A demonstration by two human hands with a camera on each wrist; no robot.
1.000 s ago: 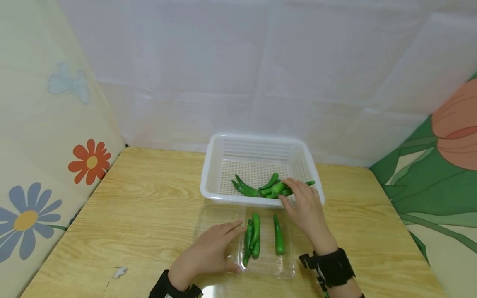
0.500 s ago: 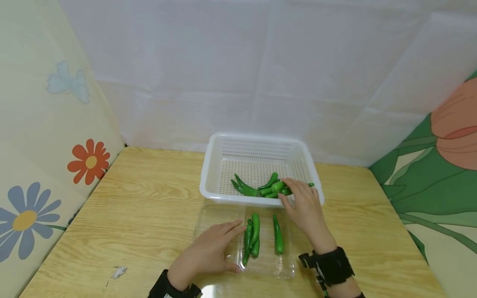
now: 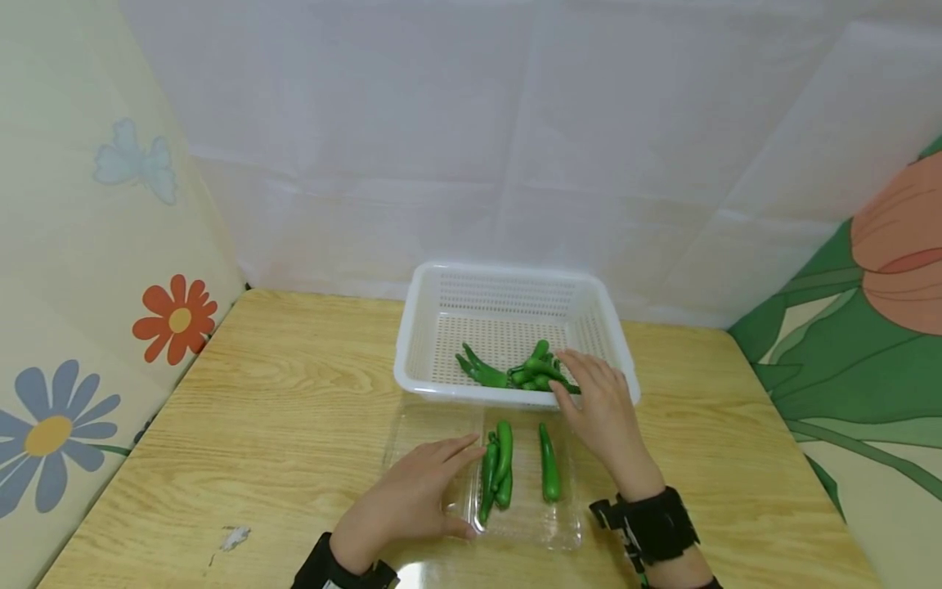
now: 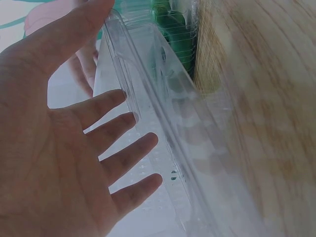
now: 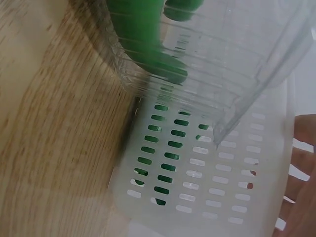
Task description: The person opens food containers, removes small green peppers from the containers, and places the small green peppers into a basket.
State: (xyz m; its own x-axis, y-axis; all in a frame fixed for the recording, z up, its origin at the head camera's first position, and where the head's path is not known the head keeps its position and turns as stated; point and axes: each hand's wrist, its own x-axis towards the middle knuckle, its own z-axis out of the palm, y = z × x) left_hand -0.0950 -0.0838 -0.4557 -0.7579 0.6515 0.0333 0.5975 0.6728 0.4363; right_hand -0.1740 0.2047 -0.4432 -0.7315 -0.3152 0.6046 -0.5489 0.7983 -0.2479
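A white slotted plastic basket (image 3: 408, 343) holds several green chili peppers (image 3: 486, 375) toward its front. My right hand (image 3: 607, 417) reaches over its front right rim, fingertips beside the right-hand peppers (image 3: 536, 370), thumb apart from the fingers. In front stands a clear plastic clamshell box (image 3: 530, 528). Inside it, a bunch of green chili peppers (image 3: 504, 454) lies at the left and a single one (image 3: 549, 470) at the right. My left hand (image 3: 412, 499) rests on the box's left side. In the left wrist view its fingers (image 4: 133, 192) are spread, tips at the clear plastic edge.
The box's clear lid (image 3: 430, 421) lies flat to the left, partly behind my left hand. Beneath is a wood-grain table (image 3: 294, 409) with a torn patch (image 3: 235, 538) at front left. A white cloth (image 3: 441, 147) hangs behind the basket, and printed floral sheets flank both sides.
The peppers under my right fingers have shifted: one that stuck out to the right of the hand no longer shows there, and one now points toward the thumb. My left hand has stayed in place.
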